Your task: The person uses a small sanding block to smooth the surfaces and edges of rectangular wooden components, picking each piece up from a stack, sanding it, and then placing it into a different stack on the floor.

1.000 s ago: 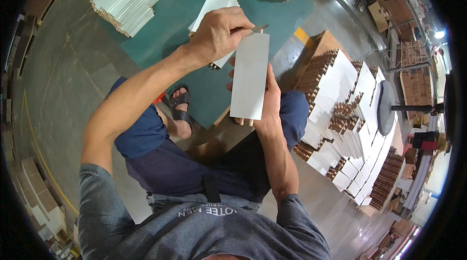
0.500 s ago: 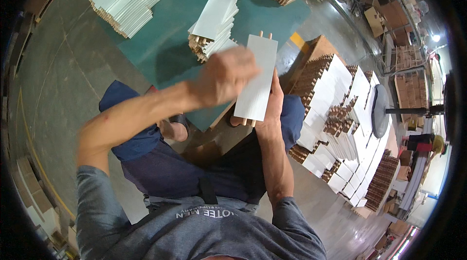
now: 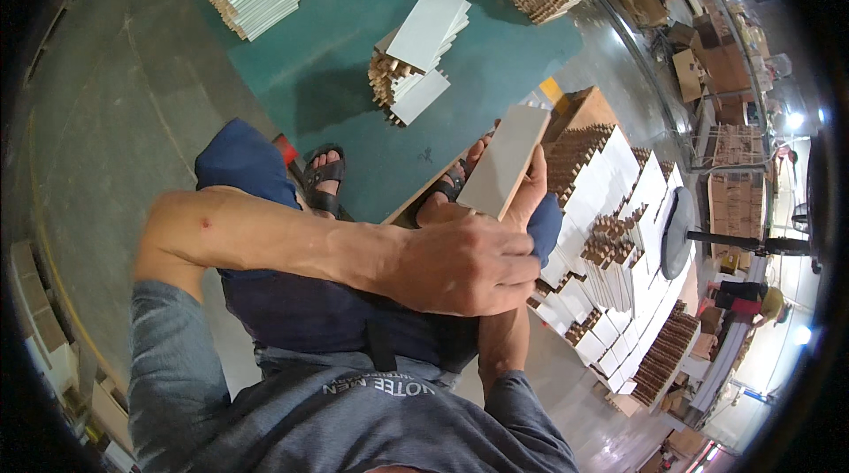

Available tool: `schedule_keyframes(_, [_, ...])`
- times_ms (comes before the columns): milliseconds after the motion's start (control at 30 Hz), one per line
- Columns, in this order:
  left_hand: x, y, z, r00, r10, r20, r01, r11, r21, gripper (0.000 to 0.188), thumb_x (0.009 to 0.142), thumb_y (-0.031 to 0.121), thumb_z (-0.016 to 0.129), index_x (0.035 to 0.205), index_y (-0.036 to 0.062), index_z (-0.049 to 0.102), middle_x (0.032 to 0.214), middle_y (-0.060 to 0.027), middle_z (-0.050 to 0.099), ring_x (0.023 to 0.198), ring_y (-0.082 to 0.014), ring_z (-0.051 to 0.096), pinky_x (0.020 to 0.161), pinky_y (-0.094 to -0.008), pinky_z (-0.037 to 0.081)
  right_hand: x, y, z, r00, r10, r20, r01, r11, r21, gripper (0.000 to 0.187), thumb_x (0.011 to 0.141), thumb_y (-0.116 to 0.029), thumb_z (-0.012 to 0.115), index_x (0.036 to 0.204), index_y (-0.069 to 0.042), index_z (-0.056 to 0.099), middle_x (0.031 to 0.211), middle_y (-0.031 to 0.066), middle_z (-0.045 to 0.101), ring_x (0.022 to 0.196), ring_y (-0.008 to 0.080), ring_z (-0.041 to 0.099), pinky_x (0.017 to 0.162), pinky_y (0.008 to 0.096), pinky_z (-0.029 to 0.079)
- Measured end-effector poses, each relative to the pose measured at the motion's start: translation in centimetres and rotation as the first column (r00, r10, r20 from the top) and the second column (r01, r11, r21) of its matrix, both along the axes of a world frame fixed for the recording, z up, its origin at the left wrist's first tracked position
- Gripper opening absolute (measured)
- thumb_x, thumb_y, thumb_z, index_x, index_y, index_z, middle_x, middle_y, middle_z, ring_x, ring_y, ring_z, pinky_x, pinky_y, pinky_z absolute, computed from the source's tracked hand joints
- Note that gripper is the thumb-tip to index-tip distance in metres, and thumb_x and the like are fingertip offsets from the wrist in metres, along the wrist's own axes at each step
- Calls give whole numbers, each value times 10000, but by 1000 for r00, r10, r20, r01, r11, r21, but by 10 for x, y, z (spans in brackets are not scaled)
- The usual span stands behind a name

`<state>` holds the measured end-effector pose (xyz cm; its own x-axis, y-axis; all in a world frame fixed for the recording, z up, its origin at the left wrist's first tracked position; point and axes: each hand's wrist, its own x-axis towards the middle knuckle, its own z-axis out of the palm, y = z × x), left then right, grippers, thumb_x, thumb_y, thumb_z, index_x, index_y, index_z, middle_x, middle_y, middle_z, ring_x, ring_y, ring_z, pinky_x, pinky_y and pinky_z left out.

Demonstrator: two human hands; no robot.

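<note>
clamping white board (image 3: 506, 157) in right hand (image 3: 528, 197), kinda tilted | curling left hand (image 3: 467, 265) by its near end, can't tell if pinching anything | facing stack (image 3: 429, 28) on green mat (image 3: 491, 53)

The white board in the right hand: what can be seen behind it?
Past the right edge of the white board, part of the right hand shows; past its left edge, a sandalled foot. Whatever lies directly behind the board is covered.
</note>
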<state>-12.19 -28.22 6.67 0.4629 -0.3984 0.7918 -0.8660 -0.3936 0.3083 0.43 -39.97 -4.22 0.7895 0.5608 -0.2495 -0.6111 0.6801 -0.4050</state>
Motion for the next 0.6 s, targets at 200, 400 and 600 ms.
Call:
schedule_keyframes(200, [5,-3,2,999,-46,-15,43,990,-135,186,737,134,686,853,-10,663,815,-57,574,777,-195,587,623,-307,509,12,2,-12,961,42,-275,-84,986,-144,558,1018,-538,517,1195,-12,579,1012,172,625,775,206,612,655,312,555])
schedule_keyframes(400, [3,3,18,993,-99,64,110,972,-210,155,768,143,676,716,8,620,758,-45,509,762,-181,549,581,-319,453,32,28,-75,999,7,-48,-38,724,-689,523,1056,-428,529,1312,27,493,1111,171,620,824,217,567,689,367,513])
schedule_keyframes(600, [25,11,22,994,55,94,-26,958,-287,169,769,104,699,666,-7,624,761,-53,524,781,-192,561,585,-322,475,60,63,-205,993,-19,121,116,458,-881,403,965,-49,564,1333,102,500,1104,180,623,931,324,640,783,473,572])
